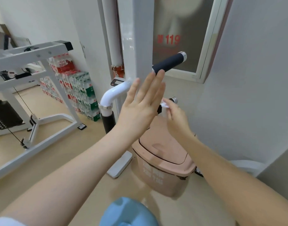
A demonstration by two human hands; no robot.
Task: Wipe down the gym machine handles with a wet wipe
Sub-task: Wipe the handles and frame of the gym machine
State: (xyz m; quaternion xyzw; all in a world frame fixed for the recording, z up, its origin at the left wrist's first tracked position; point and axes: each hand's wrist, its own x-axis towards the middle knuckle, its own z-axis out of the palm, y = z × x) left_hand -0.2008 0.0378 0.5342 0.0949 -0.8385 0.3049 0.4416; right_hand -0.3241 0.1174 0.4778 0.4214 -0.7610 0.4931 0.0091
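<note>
While my left hand stands flat with its fingers straight against the white upright post of the gym machine, gripping nothing, my right hand pinches a small crumpled wet wipe between thumb and fingertips, pressed against the lower handle, of which only a chrome end cap and a sliver of dark grip show past my left hand. The wipe sits just beside that handle's end, low and to the right of the post; how much of it wraps the grip I cannot tell. A second handle, dark foam with a chrome cap, juts out to the right higher up the post, and a third dark grip hangs below a curved white tube on the left. I judge the wipe to be light, limp and damp, likely to bunch or slip from a loose pinch, so it is best spread over the fingers and closed round the grip. The foam grips look slightly soft and grippy, so the wipe should drag rather than slide, while the chrome caps will be slick. The machine's frame looks heavy and rigid, a sound thing to lean a palm on. Below stands a pink lidded bin; shrink-wrapped packs of bottled water are stacked by the far wall.
</note>
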